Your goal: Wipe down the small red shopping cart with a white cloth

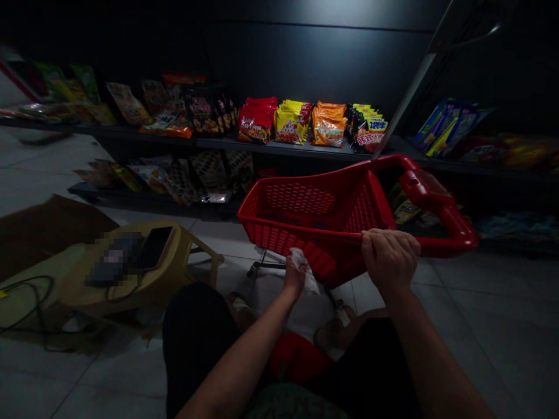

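A red plastic shopping cart stands in front of me, its handle to the right. My right hand is closed over the near rim of the cart, close to where the handle begins. Lower and to the left, my left hand grips a crumpled white cloth, perhaps a tissue, against or very near the cart's perforated side. Whether the cloth touches the side I cannot tell. The basket's visible inside shows no goods.
Behind the cart runs a dark shelf with red, yellow, orange and black noodle packets. More bags lie on the lower shelf. At left, a beige plastic stool carries a phone and a blurred dark object; cables trail beside it.
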`<state>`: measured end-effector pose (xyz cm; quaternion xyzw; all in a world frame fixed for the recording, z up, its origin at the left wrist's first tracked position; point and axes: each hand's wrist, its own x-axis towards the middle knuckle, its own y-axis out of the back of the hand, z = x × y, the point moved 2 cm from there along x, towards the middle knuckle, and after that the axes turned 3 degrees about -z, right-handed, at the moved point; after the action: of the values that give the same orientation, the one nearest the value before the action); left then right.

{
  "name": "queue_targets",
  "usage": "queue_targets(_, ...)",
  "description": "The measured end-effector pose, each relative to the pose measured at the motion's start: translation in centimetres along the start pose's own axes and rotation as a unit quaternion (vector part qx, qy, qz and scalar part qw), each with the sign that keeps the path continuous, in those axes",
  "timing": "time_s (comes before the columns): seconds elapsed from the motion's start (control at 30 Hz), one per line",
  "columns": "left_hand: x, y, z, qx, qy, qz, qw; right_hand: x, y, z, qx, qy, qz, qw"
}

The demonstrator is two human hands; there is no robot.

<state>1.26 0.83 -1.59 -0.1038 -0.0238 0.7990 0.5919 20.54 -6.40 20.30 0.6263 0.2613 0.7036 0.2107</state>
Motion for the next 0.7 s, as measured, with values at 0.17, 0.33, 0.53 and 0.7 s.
queue_targets(0.17, 2.3, 2.1, 1.7, -0.019, 0.013, 0.023, 0.999, -0.2, -0.1, 0.5, 0.017, 0.008, -0.011, 1.0)
queue_targets(0.33, 6.7, 6.7, 5.1, -0.024, -0.047, 0.083, 0.995, -0.5, -0.2, 0.7, 0.032, 0.001, -0.008, 0.999)
queue_targets(0.53, 1.9, 3.4, 1.6, -0.016, -0.03, 0.024, 0.999, -0.9, -0.7, 1.7, 0.034, -0.006, -0.019, 0.999)
queue_targets(0.7, 2.7, 4.4, 1.0, -0.044, -0.011, 0.047, 0.998, -0.9, -0.8, 3.4, 0.034, -0.009, -0.009, 0.999)
